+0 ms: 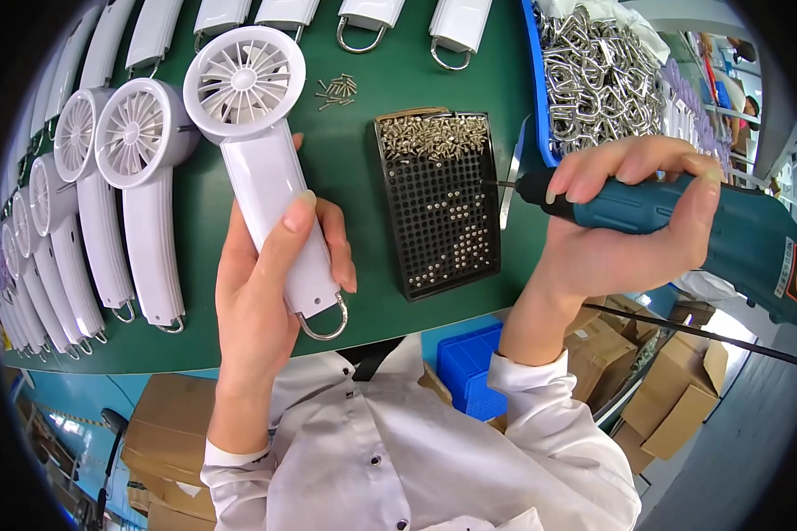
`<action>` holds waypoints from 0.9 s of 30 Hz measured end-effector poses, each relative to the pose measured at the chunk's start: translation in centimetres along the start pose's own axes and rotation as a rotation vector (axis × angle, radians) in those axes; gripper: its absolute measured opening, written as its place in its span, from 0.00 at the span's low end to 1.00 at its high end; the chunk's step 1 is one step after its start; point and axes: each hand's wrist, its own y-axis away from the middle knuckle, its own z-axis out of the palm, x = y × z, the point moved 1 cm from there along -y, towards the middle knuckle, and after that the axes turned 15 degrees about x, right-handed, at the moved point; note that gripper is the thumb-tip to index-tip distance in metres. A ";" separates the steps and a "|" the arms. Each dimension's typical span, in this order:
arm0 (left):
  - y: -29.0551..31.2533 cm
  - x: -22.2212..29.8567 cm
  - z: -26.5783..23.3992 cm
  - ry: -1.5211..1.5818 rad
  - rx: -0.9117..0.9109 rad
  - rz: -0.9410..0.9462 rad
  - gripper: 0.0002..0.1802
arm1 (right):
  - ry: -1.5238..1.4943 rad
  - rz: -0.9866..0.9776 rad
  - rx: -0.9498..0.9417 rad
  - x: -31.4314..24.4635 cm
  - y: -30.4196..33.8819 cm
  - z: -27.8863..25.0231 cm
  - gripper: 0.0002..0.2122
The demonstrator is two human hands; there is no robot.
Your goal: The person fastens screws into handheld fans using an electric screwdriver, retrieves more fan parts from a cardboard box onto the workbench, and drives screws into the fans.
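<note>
My left hand (270, 257) is wrapped round the handle of a white handheld fan (270, 181), its round grille toward the far side and a metal loop at its near end. My right hand (633, 203) grips a teal electric screwdriver (735, 232), its bit pointing left. The thin bit tip reaches over the right edge of a black screw tray (407, 208); whether it touches a screw I cannot tell. Loose screws (434, 137) heap at the tray's far end, and several others stand in its holes. A small pile of screws (336, 90) lies on the table beside the fan.
Rows of white fans (142, 142) line the left of the green table (363, 159), with more white handles (367, 11) along the far edge. A blue bin (543, 97) of metal loops (598, 80) stands at right. Cardboard boxes (677, 403) and a blue crate (471, 372) sit below.
</note>
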 end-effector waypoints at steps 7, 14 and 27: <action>0.1 0.1 -0.3 0.016 0.010 -0.014 0.26 | -0.143 0.062 0.063 -0.8 0.7 0.4 0.16; 0.1 -0.2 -0.3 -0.033 0.002 -0.013 0.29 | -0.470 0.065 -0.106 -4.5 3.0 0.8 0.18; 0.0 -0.1 -0.3 0.004 -0.015 0.000 0.15 | -0.481 0.015 -0.341 -5.8 7.4 3.3 0.19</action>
